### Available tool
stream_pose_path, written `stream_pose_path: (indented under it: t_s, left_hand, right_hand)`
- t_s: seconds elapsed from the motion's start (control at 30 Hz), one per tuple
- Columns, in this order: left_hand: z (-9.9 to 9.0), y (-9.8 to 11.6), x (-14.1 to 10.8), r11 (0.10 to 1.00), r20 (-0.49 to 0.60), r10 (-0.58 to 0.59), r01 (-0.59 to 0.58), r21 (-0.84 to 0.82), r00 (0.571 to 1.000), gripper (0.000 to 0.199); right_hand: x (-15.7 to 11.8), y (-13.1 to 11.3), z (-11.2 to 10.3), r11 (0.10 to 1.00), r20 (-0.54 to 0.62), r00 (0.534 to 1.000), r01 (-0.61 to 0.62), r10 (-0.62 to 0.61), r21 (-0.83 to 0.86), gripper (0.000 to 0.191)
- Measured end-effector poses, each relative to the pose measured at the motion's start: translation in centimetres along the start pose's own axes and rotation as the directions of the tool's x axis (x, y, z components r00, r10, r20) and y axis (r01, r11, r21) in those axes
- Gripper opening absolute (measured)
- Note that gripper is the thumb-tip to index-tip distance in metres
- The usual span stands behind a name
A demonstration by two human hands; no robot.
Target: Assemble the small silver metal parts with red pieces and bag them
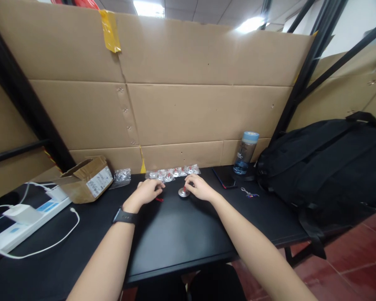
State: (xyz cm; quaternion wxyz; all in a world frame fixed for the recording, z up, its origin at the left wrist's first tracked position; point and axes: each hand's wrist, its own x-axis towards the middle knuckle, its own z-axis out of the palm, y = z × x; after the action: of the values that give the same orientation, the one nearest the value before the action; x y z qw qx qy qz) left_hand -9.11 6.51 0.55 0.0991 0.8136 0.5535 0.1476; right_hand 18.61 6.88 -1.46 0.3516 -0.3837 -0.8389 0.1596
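My right hand [201,188] pinches the red stem of a small silver spinning top [183,192]. The top's round metal disc is at the table surface; whether it touches cannot be told. To the left, my left hand [148,191] hovers low over the black table [175,242], palm down with fingers loosely bent and apart, and nothing shows in it. A small red loop [159,200] lies just below its fingertips. Behind both hands a row of clear packets [168,175], several silver-and-red pieces inside, lies along the cardboard wall.
At left stand an open cardboard box [95,184], a clear plastic bag [122,177] and a white power strip [34,223] with cables. A phone [224,177], a keychain [249,192], a blue-lidded bottle [245,154] and a black backpack [329,167] are at right. Cardboard [181,108] closes the back.
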Motion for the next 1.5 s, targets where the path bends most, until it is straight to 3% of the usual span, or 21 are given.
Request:
stream_pose_path:
  t_s: [0.1, 0.17, 0.37, 0.47, 0.7, 0.83, 0.93, 1.23, 1.33, 1.5]
  left_hand:
    - [-1.1, -1.0, -0.6, 0.998, 0.178, -0.01, 0.021, -0.058, 0.984, 0.024]
    - [-1.4, -1.0, -0.9, 0.998, 0.242, -0.008, 0.022, -0.053, 0.97, 0.031]
    - [-1.2, 0.2, -1.0, 0.998, 0.256, -0.038, 0.026, 0.051, 0.966, 0.01]
    - [-1.1, 0.7, -1.1, 0.999, 0.266, -0.019, 0.005, 0.053, 0.964, 0.004]
    - [-0.5, 1.5, -0.9, 0.988, 0.12, 0.145, -0.137, -0.072, 0.982, 0.005]
    - [0.0, 2.1, -0.7, 0.977, 0.034, 0.192, -0.187, -0.104, 0.981, 0.01]
    - [0.4, 2.9, -0.6, 0.976, 0.003, 0.19, -0.189, -0.106, 0.982, 0.014]
    - [1.4, 4.5, -0.4, 0.988, -0.179, 0.142, -0.152, -0.04, 0.973, 0.024]
    - [1.7, 4.6, -0.3, 0.989, -0.2, 0.129, -0.141, -0.045, 0.971, 0.024]
    - [2.3, 4.6, -0.2, 0.988, -0.196, 0.128, -0.142, -0.057, 0.972, 0.024]
  right_hand:
    - [0.0, 0.0, 0.1, 1.0, 0.027, 1.0, 0.008, -0.009, 0.01, 0.01]
    - [0.0, 0.0, 0.3, 1.0, 0.04, 0.999, 0.014, -0.014, 0.014, 0.01]
    - [0.1, 0.6, -0.6, 0.996, 0.057, 0.995, -0.076, 0.078, -0.036, 0.009]
    - [-0.1, 1.0, -1.8, 0.986, 0.097, 0.984, -0.14, 0.149, -0.093, 0.022]
    - [-0.7, 2.1, -3.9, 0.974, 0.278, 0.941, -0.151, 0.194, -0.171, 0.043]
    - [-1.0, 2.5, -4.8, 0.953, 0.353, 0.89, -0.228, 0.287, -0.198, 0.057]
    - [-0.9, 2.7, -5.0, 0.938, 0.36, 0.87, -0.278, 0.337, -0.205, 0.054]
    - [-0.8, 2.9, -4.1, 0.931, 0.34, 0.876, -0.265, 0.342, -0.251, 0.042]
    - [-0.8, 2.5, -4.3, 0.935, 0.319, 0.89, -0.253, 0.326, -0.25, 0.039]
    - [-0.9, 2.1, -4.5, 0.944, 0.37, 0.87, -0.281, 0.326, -0.171, 0.033]
